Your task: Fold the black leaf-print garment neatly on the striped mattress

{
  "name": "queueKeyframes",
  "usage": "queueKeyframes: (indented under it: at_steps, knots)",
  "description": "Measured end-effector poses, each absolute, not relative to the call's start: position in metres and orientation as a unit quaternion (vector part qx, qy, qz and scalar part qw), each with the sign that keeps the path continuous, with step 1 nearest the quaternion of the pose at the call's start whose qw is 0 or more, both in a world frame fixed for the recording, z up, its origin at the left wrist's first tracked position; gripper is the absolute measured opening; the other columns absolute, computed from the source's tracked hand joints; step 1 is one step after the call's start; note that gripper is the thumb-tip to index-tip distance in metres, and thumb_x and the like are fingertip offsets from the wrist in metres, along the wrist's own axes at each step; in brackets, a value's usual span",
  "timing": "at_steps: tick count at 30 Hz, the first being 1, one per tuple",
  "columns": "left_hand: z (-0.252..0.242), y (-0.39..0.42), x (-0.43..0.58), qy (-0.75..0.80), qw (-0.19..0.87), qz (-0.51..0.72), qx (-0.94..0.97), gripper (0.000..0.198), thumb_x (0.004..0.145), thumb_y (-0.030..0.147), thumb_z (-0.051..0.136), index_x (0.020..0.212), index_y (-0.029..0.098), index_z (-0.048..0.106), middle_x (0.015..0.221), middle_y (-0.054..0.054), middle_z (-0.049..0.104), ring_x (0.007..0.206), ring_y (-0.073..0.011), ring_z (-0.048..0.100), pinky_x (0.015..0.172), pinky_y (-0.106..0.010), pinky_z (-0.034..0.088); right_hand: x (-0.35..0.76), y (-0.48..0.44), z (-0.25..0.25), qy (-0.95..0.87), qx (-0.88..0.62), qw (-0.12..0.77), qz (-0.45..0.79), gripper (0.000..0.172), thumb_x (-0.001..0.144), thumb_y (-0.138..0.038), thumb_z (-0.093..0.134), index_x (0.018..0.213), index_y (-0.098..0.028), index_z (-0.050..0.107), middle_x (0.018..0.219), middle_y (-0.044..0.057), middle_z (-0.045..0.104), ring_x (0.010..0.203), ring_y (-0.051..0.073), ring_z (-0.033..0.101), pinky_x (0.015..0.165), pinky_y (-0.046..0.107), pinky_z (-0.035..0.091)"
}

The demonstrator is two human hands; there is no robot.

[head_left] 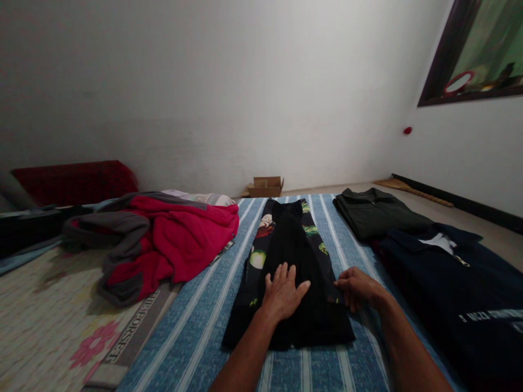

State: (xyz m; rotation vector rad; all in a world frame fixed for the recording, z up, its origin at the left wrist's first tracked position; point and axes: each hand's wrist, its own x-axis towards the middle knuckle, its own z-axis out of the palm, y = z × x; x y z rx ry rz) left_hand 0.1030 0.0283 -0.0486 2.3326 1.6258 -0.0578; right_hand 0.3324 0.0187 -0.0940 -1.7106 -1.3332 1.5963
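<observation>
A black garment (294, 239) with printed side panels lies partly folded on the blue striped sheet (196, 326) in front of me. My left hand (284, 294) rests flat on its black middle, fingers spread. At its right edge, my right hand (359, 288) pinches the printed sleeve or side panel (332, 283) between thumb and fingers. The garment's near hem is straight and lies toward me. Which exact kind of top it is, I cannot tell.
Left lies a heaped pink and grey garment (183, 234) on a patterned mat (49, 310). At right sit a folded dark green garment (379, 212) and a navy collared one (453, 294). Behind the bed, a cardboard box (266, 188) stands by the wall.
</observation>
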Motion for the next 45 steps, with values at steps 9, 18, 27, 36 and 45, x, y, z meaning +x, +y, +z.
queueKeyframes:
  at_steps: [9, 18, 27, 36, 45]
  knots:
    - [-0.0479, 0.0277, 0.1036, 0.564, 0.145, -0.018, 0.813, 0.078, 0.087, 0.063, 0.012, 0.144, 0.011, 0.026, 0.152, -0.015, 0.018, 0.14, -0.0283, 0.012, 0.109, -0.054, 0.014, 0.3337, 0.0201, -0.0981, -0.483, -0.622, 0.217, 0.577, 0.024, 0.086, -0.019, 0.043, 0.063, -0.015, 0.05, 0.044, 0.002, 0.057, 0.033, 0.012, 0.054, 0.028, 0.016, 0.032]
    - [-0.0497, 0.0278, 0.1034, 0.565, 0.142, -0.015, 0.812, 0.079, 0.086, 0.063, 0.011, 0.144, 0.012, 0.027, 0.151, -0.015, 0.019, 0.14, -0.0282, 0.012, 0.109, -0.055, 0.014, 0.3336, 0.0197, -0.0956, -0.493, -0.62, 0.214, 0.572, 0.024, 0.085, -0.022, 0.047, 0.062, -0.015, 0.05, 0.043, 0.002, 0.057, 0.032, 0.011, 0.052, 0.029, 0.016, 0.031]
    - [-0.0505, 0.0279, 0.1032, 0.565, 0.142, -0.012, 0.813, 0.079, 0.087, 0.063, 0.011, 0.144, 0.012, 0.027, 0.151, -0.015, 0.019, 0.14, -0.0287, 0.012, 0.109, -0.055, 0.014, 0.3326, 0.0195, -0.0935, -0.489, -0.621, 0.209, 0.575, 0.025, 0.086, -0.018, 0.042, 0.063, -0.015, 0.05, 0.043, 0.003, 0.057, 0.033, 0.012, 0.053, 0.029, 0.017, 0.032]
    - [-0.0477, 0.0266, 0.1036, 0.565, 0.153, -0.011, 0.811, 0.078, 0.087, 0.063, 0.013, 0.144, 0.011, 0.026, 0.151, -0.015, 0.019, 0.14, -0.0281, 0.011, 0.109, -0.055, 0.012, 0.3334, 0.0187, -0.0939, -0.486, -0.619, 0.213, 0.579, 0.024, 0.085, -0.02, 0.044, 0.063, -0.015, 0.05, 0.044, 0.003, 0.058, 0.033, 0.012, 0.054, 0.028, 0.016, 0.032]
    - [-0.05, 0.0267, 0.1036, 0.567, 0.144, -0.011, 0.811, 0.077, 0.087, 0.063, 0.012, 0.143, 0.012, 0.027, 0.151, -0.014, 0.02, 0.14, -0.0282, 0.012, 0.109, -0.055, 0.013, 0.3364, 0.0208, -0.1013, -0.487, -0.615, 0.217, 0.581, 0.023, 0.084, -0.023, 0.046, 0.063, -0.016, 0.05, 0.043, 0.003, 0.058, 0.032, 0.012, 0.053, 0.028, 0.016, 0.032]
